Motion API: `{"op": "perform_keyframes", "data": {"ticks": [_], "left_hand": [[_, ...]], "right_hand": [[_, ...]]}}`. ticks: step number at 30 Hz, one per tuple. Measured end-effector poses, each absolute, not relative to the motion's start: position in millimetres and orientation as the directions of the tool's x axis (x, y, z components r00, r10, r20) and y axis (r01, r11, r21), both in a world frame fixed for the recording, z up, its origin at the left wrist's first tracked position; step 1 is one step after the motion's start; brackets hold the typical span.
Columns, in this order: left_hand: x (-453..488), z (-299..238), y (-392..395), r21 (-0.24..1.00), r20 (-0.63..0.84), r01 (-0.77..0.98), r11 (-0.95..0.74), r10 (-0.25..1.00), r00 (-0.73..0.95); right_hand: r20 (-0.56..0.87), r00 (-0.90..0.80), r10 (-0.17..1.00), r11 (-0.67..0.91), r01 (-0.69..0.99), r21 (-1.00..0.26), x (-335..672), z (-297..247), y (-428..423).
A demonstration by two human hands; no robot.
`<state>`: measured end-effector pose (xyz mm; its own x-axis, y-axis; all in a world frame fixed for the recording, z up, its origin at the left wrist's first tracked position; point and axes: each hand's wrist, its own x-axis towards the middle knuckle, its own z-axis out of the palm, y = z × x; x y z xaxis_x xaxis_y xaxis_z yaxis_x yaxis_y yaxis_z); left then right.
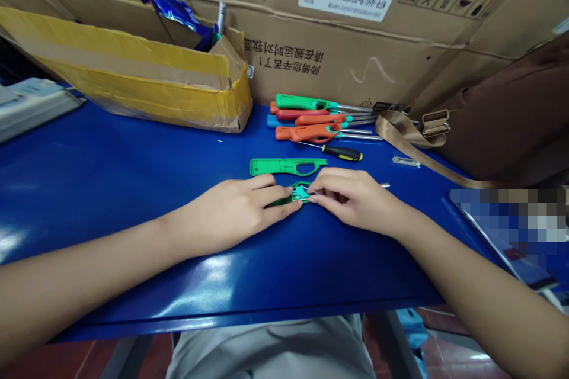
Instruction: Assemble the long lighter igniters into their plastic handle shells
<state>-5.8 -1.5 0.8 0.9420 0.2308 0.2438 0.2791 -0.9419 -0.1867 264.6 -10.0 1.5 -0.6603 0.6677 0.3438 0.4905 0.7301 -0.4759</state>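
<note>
My left hand [255, 204] holds down a green lighter casing half [303, 184] on the blue table, its fingers bent over the casing. A small teal plastic piece, seemingly the trigger [301, 192], sits in the casing between both hands. With pinched fingertips, my right hand [349, 192] grips the teal trigger from the right; the exact contact is partly hidden. A metal tube end [384, 185] shows beyond the right hand. Just behind the hands lies the other green casing half [287, 166], inner side up.
Several long-nosed lighters [311, 118] are piled behind, near a black-and-yellow screwdriver [342, 153]. A taped cardboard box [178, 95] stands at the left, a large carton [284, 53] at the back. A brown strap [409, 136] and a clear small item [406, 161] lie right.
</note>
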Motion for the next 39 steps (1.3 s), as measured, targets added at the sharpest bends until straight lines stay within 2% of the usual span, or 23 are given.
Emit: {"op": "perform_keyframes", "data": {"ticks": [2, 5, 8, 10, 18, 22, 32, 36, 39], "left_hand": [[-6, 1, -2, -0.187, 0.244, 0.284, -0.940, 0.235, 0.941], [-5, 1, -2, -0.188, 0.247, 0.293, -0.937, 0.244, 0.938], [-4, 0, -2, -0.182, 0.251, 0.293, -0.939, 0.244, 0.937], [-4, 0, -2, -0.182, 0.252, 0.292, -0.939, 0.242, 0.937], [1, 1, -7, -0.230, 0.250, 0.319, -0.919, 0.261, 0.932], [2, 1, -8, -0.230, 0.260, 0.324, -0.918, 0.263, 0.929], [-5, -1, -14, -0.145, 0.310, 0.319, -0.937, 0.263, 0.914], [-8, -2, -15, -0.120, 0.325, 0.314, -0.942, 0.261, 0.909], [-9, -2, -15, -0.105, 0.336, 0.310, -0.945, 0.260, 0.905]], "right_hand": [[0.310, -0.590, 0.746, 0.642, 0.510, -0.573, 263, 2, -9], [0.184, -0.499, 0.847, 0.457, 0.508, -0.730, 260, 3, -8], [0.058, -0.489, 0.870, 0.335, 0.501, -0.798, 261, 6, -6], [0.025, -0.501, 0.865, 0.311, 0.497, -0.810, 262, 8, -6], [0.022, -0.502, 0.865, 0.343, 0.559, -0.755, 262, 15, -8], [0.063, -0.546, 0.835, 0.440, 0.596, -0.672, 265, 19, -12], [0.076, -0.632, 0.771, 0.502, 0.530, -0.683, 271, 21, -19], [0.063, -0.647, 0.760, 0.538, 0.570, -0.621, 270, 20, -20], [0.105, -0.625, 0.773, 0.560, 0.597, -0.574, 270, 18, -21]]}}
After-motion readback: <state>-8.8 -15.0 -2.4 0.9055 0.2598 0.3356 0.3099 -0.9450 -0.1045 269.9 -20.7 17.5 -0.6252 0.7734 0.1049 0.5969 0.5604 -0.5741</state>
